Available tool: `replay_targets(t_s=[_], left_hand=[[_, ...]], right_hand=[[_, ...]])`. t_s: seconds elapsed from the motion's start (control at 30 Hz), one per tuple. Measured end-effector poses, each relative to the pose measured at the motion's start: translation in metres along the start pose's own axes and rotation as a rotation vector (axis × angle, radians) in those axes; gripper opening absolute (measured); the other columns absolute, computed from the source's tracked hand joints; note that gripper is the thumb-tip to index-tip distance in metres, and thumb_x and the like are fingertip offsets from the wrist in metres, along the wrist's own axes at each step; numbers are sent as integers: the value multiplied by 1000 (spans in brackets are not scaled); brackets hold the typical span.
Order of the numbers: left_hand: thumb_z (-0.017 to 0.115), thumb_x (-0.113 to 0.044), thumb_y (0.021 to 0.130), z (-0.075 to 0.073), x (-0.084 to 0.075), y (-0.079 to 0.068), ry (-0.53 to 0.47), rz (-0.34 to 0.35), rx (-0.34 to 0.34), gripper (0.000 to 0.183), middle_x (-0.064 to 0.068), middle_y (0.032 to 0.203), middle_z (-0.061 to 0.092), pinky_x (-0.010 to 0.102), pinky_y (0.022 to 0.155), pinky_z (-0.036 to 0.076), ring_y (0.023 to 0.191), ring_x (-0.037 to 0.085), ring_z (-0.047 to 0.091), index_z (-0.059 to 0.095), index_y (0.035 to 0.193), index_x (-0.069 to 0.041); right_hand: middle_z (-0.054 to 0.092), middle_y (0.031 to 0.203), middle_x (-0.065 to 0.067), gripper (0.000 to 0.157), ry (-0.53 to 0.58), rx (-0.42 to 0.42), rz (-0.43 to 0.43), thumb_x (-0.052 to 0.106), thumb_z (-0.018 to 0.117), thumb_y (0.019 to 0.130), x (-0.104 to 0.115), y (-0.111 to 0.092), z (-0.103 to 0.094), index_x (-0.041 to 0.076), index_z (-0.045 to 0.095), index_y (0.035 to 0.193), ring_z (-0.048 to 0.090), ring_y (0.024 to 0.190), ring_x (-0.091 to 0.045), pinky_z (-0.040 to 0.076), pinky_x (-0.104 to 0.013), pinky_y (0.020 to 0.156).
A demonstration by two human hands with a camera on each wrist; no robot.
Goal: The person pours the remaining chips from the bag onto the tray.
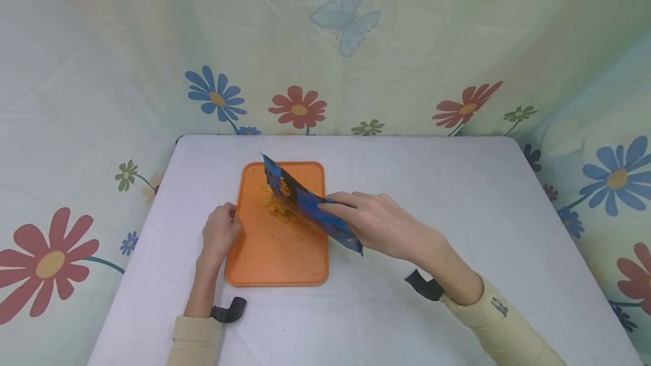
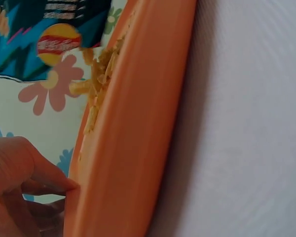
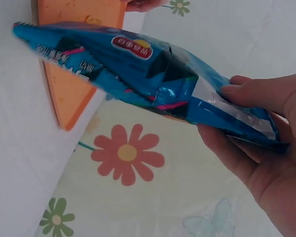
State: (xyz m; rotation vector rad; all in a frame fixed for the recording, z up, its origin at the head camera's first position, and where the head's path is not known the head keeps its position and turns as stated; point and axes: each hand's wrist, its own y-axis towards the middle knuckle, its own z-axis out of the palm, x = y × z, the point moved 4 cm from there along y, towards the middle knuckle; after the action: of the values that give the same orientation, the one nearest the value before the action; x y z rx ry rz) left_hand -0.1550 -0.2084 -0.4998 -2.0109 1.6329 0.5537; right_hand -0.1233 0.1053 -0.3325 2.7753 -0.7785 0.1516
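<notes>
An orange tray (image 1: pixel 277 261) lies on the white table with a small pile of yellow chips (image 1: pixel 278 209) and scattered crumbs on it. At the tray's left side, my left hand (image 1: pixel 221 233) pinches the rim; thumb and fingers meet the edge in the left wrist view. My right hand (image 1: pixel 376 222) grips one end of a blue chip bag (image 1: pixel 317 208), thumb on top and fingers beneath. The bag slants over the tray's right part, its far end above the pile. In the right wrist view the blue bag (image 3: pixel 138 79) looks creased, with printed labels.
The white-covered table (image 1: pixel 432 185) extends to the right of the tray. Behind it hangs a pale curtain (image 1: pixel 407 44) printed with flowers and a butterfly. Black straps (image 1: pixel 229 310) stick out at both wrists.
</notes>
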Motion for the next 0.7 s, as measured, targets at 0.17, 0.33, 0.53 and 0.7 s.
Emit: replay_targets(t_s=[0.17, 0.33, 0.53, 0.7], left_hand=[[53, -2, 98, 0, 0, 1, -6, -13, 9, 34, 28, 116, 68, 43, 73, 57, 87, 32, 67, 61, 128, 11], [53, -2, 98, 2, 0, 1, -10, -20, 20, 34, 29, 117, 68, 42, 73, 58, 89, 32, 68, 61, 129, 11], [53, -3, 98, 2, 2, 2, -5, -25, 20, 34, 28, 117, 67, 43, 74, 57, 90, 32, 67, 61, 129, 10], [53, -3, 98, 2, 2, 2, -8, -19, 13, 34, 28, 116, 68, 39, 69, 56, 83, 29, 66, 61, 129, 11]], right_hand=[[70, 129, -7, 41, 13, -7, 7, 3, 76, 90, -2, -2, 1, 10, 70, 130, 73, 104, -20, 60, -26, 70], [70, 129, -7, 42, 26, 12, 22, 3, 77, 90, -2, -2, 2, 10, 70, 130, 72, 105, -20, 61, -26, 72], [70, 129, -7, 41, 28, 2, 7, 3, 75, 90, -2, 0, 2, 9, 70, 130, 72, 103, -20, 59, -24, 70], [71, 127, -6, 40, 12, -17, -6, 1, 75, 90, -1, 1, 1, 9, 71, 128, 72, 101, -19, 59, -23, 67]])
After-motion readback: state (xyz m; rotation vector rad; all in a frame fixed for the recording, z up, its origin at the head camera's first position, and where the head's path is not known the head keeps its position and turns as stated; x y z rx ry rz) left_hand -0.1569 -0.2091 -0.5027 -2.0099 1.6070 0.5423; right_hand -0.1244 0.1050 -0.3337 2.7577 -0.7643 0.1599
